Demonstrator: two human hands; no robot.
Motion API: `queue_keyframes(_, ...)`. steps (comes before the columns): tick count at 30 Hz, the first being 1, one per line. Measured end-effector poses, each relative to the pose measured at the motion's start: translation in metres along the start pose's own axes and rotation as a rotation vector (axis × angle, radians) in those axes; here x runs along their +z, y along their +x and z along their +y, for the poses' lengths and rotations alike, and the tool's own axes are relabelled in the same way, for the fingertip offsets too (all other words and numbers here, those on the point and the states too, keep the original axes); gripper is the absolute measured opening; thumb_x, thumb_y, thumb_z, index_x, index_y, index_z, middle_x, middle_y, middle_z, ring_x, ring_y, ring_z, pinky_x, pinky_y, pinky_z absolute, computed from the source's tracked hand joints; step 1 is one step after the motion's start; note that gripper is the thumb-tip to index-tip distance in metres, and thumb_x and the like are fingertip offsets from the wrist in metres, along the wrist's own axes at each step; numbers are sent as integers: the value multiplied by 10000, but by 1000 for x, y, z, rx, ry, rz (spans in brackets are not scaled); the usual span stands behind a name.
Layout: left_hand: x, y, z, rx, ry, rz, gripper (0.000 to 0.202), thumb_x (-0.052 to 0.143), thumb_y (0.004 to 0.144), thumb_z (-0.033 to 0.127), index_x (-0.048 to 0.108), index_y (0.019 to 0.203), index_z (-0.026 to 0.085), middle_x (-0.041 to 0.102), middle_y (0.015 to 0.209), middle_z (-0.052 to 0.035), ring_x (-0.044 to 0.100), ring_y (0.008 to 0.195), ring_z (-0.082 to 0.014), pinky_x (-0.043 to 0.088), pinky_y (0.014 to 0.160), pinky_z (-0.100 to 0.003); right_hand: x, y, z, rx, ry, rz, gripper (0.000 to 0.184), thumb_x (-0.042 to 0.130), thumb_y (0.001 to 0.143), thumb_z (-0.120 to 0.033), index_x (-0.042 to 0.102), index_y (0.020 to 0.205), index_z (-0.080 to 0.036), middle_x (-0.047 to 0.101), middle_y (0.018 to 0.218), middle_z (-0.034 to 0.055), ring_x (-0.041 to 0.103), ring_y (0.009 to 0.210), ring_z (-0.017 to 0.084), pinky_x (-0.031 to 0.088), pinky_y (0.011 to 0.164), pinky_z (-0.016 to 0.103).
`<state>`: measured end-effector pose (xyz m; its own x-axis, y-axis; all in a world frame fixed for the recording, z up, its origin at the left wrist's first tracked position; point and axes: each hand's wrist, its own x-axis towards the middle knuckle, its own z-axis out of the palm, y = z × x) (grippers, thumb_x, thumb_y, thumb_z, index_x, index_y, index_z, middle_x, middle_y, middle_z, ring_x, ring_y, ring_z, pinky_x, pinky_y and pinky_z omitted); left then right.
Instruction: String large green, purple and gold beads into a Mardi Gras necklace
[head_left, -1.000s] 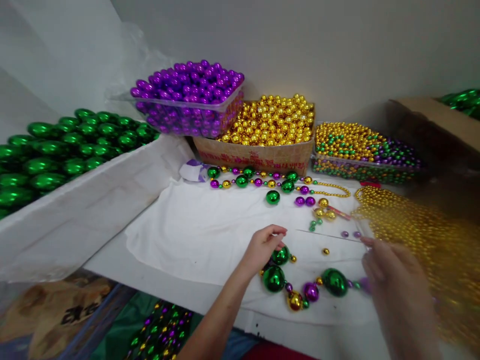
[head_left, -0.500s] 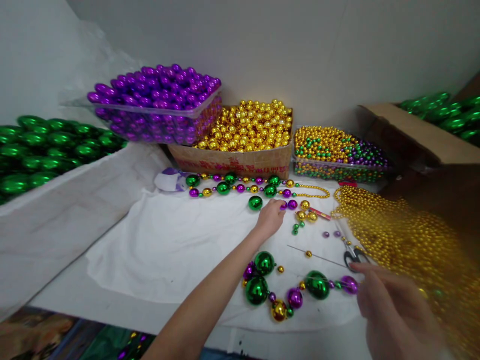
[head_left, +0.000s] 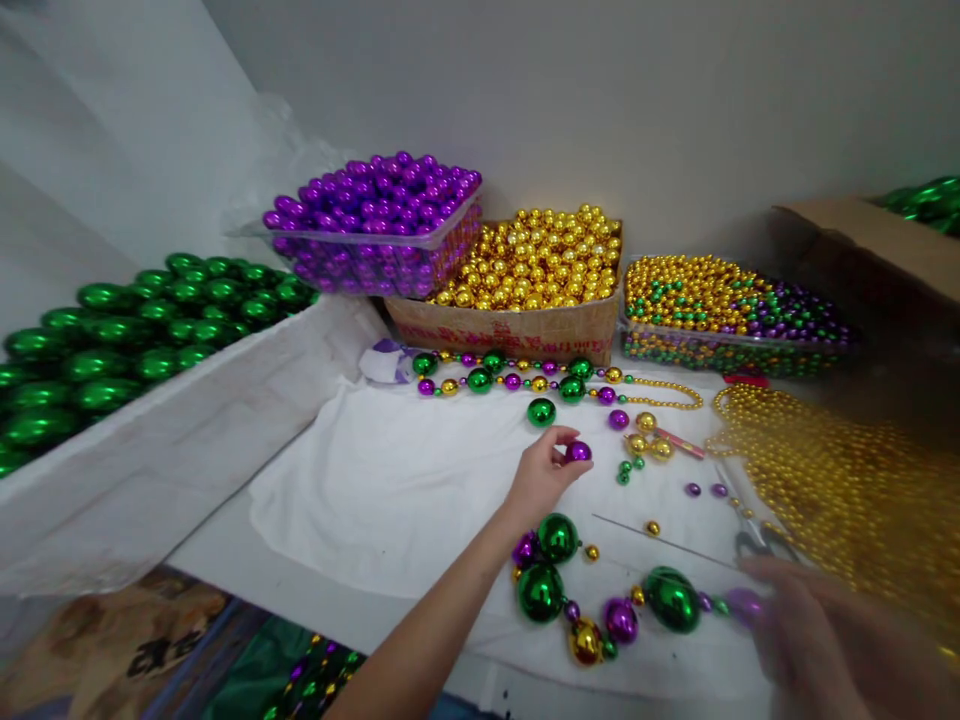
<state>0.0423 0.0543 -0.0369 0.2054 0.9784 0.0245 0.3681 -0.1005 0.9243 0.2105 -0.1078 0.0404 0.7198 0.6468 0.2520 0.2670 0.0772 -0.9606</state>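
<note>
Between thumb and fingers, my left hand [head_left: 541, 470] grips a shiny purple bead [head_left: 578, 453] just above the white cloth. My right hand [head_left: 825, 625], blurred at the lower right, is closed on the end of a long thin needle [head_left: 660, 541] that points left. Below the needle lies a strand of large green, purple and gold beads [head_left: 619, 620], its right end close to my right hand. A small gold bead [head_left: 652, 528] shows at the needle. Loose nearby are a purple bead [head_left: 618, 420], a green bead [head_left: 541, 412] and several gold beads [head_left: 646, 422].
Behind stand a tub of purple beads [head_left: 379, 255], a carton of gold beads [head_left: 499, 328] and a tub of mixed small beads [head_left: 739, 340]. Green beads [head_left: 97, 365] fill a white box at left. Scissors [head_left: 763, 540] and a heap of gold bead chains [head_left: 840, 470] lie right.
My left hand has lifted a purple bead from beside the other loose purple one and drawn it nearer. The view has shifted left; my right hand still holds the needle.
</note>
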Motion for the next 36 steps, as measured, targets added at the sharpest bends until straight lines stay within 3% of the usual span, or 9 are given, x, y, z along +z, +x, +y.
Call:
queue_keyframes(4, -4, -56, -4, -140, -341, 46, 352, 706, 732, 270, 564, 1037, 166, 616, 781, -2, 576, 713, -134, 456, 645, -235, 0, 2, -6, -146, -144, -149, 163, 642, 826, -325, 671, 867, -171, 673, 834, 97, 608, 624, 156, 443, 459, 252)
queue_keyframes(8, -1, -79, 0, -164, -346, 83, 345, 709, 709, 218, 590, 1029, 167, 590, 757, 9, 554, 698, -129, 447, 661, -245, 4, 1, -12, -372, -228, -287, 149, 577, 866, -295, 671, 873, -179, 687, 842, 105, 655, 735, 190, 522, 589, 291)
queue_keyframes(12, -2, -82, 7, -133, -286, 84, 346, 712, 696, 194, 615, 1028, 170, 607, 784, -2, 561, 712, -138, 454, 675, -255, 11, -6, -20, -496, -226, -315, 118, 568, 872, -280, 660, 877, -206, 698, 869, 86, 670, 769, 204, 543, 646, 327)
queue_keyframes(15, -1, -84, 7, -136, -298, 75, 355, 714, 700, 205, 615, 1038, 166, 614, 778, -5, 567, 704, -139, 461, 667, -256, 15, -13, -26, -490, -178, -245, 113, 565, 882, -276, 651, 876, -204, 698, 867, 75, 668, 775, 194, 536, 654, 317)
queue_keyframes(21, 3, -88, 4, -148, -395, 50, 362, 714, 716, 228, 607, 1056, 169, 630, 805, -16, 586, 731, -142, 477, 678, -252, 13, -16, -26, -537, -202, -269, 113, 572, 879, -243, 658, 940, -204, 705, 877, 85, 673, 758, 196, 522, 577, 285)
queue_keyframes(26, 3, -89, 4, -142, -395, 57, 372, 720, 716, 229, 609, 1066, 172, 627, 804, -17, 586, 735, -141, 476, 672, -247, 6, -8, -15, -629, -293, -419, 133, 567, 884, -243, 652, 983, -218, 719, 886, 80, 689, 785, 204, 521, 543, 266)
queue_keyframes(36, 3, -89, 8, -117, -356, 70, 358, 707, 730, 213, 608, 1073, 175, 634, 829, -20, 589, 745, -139, 482, 696, -247, 3, -3, -20, -850, -417, -498, 147, 525, 911, -223, 606, 1034, -215, 720, 877, 43, 692, 730, 144, 550, 625, 214)
